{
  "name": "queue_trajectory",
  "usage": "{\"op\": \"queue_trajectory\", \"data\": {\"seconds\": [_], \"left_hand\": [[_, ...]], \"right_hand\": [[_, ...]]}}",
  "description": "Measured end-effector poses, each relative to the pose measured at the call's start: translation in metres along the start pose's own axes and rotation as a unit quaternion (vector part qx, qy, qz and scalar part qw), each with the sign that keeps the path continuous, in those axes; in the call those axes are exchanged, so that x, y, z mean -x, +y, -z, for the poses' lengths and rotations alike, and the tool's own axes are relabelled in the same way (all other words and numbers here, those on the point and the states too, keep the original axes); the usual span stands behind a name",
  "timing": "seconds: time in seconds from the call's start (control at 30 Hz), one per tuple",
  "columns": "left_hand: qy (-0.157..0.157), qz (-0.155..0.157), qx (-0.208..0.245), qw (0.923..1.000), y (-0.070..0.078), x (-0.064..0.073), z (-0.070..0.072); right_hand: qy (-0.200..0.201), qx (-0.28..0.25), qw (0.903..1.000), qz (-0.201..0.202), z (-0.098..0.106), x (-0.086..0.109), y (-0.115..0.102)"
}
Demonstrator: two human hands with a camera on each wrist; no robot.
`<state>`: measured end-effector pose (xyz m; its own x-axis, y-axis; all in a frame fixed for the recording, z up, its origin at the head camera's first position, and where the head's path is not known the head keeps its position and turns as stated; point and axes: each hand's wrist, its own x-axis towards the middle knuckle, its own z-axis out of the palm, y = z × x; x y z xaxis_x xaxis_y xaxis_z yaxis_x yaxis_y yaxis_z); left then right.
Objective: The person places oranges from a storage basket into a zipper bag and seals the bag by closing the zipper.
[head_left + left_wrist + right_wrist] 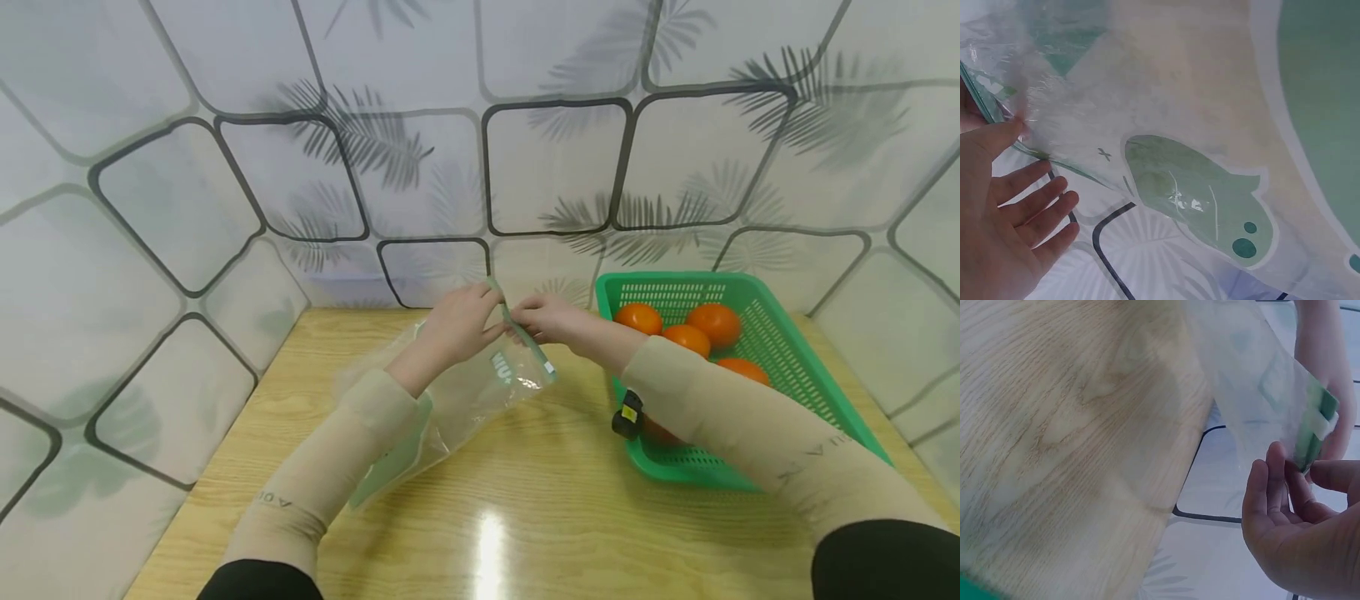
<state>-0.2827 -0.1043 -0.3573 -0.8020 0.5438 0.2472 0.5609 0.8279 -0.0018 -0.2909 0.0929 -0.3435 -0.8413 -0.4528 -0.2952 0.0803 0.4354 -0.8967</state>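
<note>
Between both hands hangs a clear plastic zip bag with green print and a green zip strip along its mouth. My left hand pinches the strip near its far end; in the left wrist view its thumb lies against the film and the other fingers are spread. With thumb and fingertips, my right hand pinches the same strip close beside the left. A small white slider sits on the strip, near the bag's corner. The bag's film looks flat, and a pale green fish-like shape is printed on it.
On the right stands a green plastic basket with several round orange fruits, partly under my right forearm. The wooden table meets a patterned wall covering behind and at the sides. A black wrist camera overlaps the basket's near-left rim.
</note>
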Motion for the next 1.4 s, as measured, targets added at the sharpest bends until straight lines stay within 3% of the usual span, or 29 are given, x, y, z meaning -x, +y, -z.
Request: {"op": "queue_trajectory", "data": {"seconds": [0.33, 0.77, 1.17, 1.4], "left_hand": [[0.053, -0.054, 0.013, 0.9971, 0.007, -0.002, 0.008], [0.093, -0.146, 0.051, 0.9836, 0.011, -0.001, 0.028], [0.109, -0.219, 0.067, 0.9673, 0.008, -0.003, 0.035], [0.105, -0.239, 0.071, 0.9626, 0.007, -0.003, 0.039]], "right_hand": [[-0.028, -0.075, 0.9968, -0.004, 0.013, 0.014, 0.001], [-0.035, -0.141, 0.9894, 0.006, 0.015, 0.035, 0.006], [-0.009, -0.189, 0.9819, -0.014, 0.011, 0.045, 0.005], [0.003, -0.188, 0.9820, -0.021, 0.009, 0.047, 0.004]]}}
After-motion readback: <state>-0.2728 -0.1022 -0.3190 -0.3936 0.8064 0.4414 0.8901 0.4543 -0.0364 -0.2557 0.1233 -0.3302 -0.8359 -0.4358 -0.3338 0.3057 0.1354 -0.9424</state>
